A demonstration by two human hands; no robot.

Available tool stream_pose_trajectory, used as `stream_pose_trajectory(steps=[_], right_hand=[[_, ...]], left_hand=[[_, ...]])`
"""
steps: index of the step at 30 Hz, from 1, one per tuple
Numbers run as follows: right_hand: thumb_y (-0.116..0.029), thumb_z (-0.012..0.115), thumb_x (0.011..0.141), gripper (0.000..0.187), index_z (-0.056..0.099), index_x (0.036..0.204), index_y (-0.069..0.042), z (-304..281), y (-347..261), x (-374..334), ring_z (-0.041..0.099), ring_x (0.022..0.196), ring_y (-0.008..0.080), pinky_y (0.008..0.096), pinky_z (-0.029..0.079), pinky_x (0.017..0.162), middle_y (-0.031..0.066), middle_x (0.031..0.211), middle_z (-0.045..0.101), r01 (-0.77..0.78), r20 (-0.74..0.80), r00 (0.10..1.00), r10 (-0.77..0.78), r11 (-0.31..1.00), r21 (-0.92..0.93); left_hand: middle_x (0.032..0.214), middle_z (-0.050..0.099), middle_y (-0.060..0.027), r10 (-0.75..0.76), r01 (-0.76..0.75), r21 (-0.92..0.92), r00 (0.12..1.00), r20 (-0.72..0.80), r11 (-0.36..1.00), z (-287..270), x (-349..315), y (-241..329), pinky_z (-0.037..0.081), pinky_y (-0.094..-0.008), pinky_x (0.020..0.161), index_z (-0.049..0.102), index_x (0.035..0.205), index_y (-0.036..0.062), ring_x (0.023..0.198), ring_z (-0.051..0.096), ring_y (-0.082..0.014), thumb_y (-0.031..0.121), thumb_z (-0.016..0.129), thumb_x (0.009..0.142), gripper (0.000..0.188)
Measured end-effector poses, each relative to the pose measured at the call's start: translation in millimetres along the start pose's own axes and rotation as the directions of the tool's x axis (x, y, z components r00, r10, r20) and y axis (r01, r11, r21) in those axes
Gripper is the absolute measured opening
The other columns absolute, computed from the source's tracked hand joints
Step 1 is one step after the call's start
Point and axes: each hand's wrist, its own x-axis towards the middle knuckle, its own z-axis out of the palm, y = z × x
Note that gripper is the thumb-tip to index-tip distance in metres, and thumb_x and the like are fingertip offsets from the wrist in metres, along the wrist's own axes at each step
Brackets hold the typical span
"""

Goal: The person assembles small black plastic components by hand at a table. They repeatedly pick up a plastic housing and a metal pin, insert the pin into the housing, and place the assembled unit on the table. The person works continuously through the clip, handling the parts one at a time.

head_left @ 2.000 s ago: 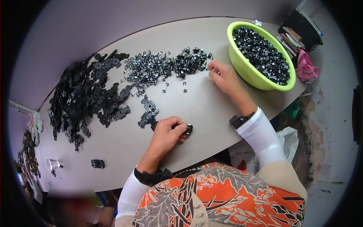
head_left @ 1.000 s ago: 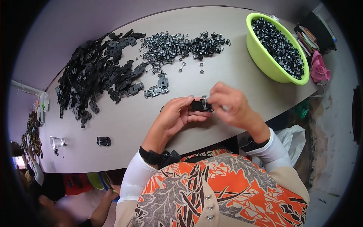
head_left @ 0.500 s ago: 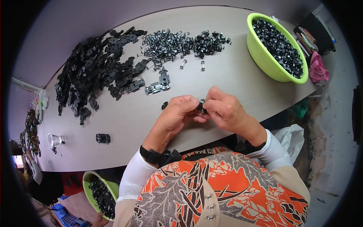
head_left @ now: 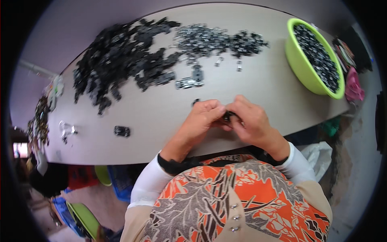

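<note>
Black part [head_left: 229, 115] held between two hands, its long axis hidden

Pale table [head_left: 276, 92] ran wide beneath everything. A heap of flat black pieces [head_left: 121, 52] covered its far left, and a lime-green basin [head_left: 303, 72] full of small dark parts [head_left: 316, 58] stood near the right end. Between these lay a pile of metal pins [head_left: 201, 40], well beyond the hands.

Close to the person's body, the left hand [head_left: 203, 121] and the right hand [head_left: 253, 123] met above the table, near its front edge. The black part sat in the narrow gap between them: just right of the left hand's fingertips, just left of the right hand's. Neither hand was clearly nearer, since both appeared to touch it. Each grip was drawn in, thumb and fingers pinched on the part with little opening left. Fingers and blur covered most of it, so which way its length pointed could not be told.
</note>
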Motion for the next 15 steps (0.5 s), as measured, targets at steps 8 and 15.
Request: stream_pose_trajectory(steps=[8, 15], right_hand=[[0.011, 0.057, 0.068, 0.043, 0.053, 0.109, -0.001, 25, -13, 12, 0.057, 0.068, 0.0254, 0.0341, 0.047, 0.058, 0.0134, 0.092, 0.055, -0.025, 0.161, 0.986, -0.031, 0.944, 0.33], [0.006, 0.056, 0.073, 0.018, 0.057, 0.09, 0.0, -3, 49, 19, 0.055, 0.06, 0.0209, 0.0294, 0.045, 0.054, 0.011, 0.086, 0.058, -0.222, 0.042, 0.975, 0.219, 0.969, 0.107]], left_hand=[[0.075, 0.061, -0.0056, 0.084, -0.033, 0.168, 0.95, -0.301, 0.985, -20, -47, 2, 0.051, -0.0248, 0.056, 0.052, 0.079, 0.0041, 0.061, 0.06, -0.0125, 0.001, 0.067, 0.078, 0.015], [0.063, 0.056, -0.0012, 0.446, 0.0, 0.54, 0.565, -0.694, 0.842, -73, -144, 31, 0.039, -0.0207, 0.044, 0.054, 0.075, 0.0062, 0.049, 0.051, -0.0073, 0.006, 0.068, 0.074, 0.015]])
